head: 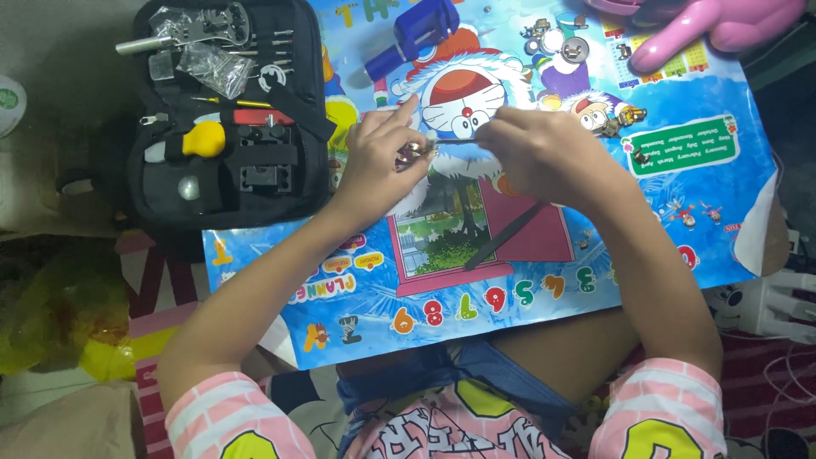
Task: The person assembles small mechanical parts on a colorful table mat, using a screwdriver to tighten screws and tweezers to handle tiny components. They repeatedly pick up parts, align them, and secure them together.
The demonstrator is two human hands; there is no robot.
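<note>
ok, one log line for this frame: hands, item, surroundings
left hand: pinching small metal part | right hand: thin tool tip at part | black tool kit: open, left of poster mat

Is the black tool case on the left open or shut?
Open: the black tool case lies unzipped and flat, its tools and yellow-handled piece exposed.

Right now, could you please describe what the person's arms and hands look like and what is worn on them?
Both arms are bare from the upper arm down, and the left hand and right hand wear no gloves; no rings or watch are visible. The short pink-and-white striped sleeves carry large yellow numerals outlined in black.
</note>
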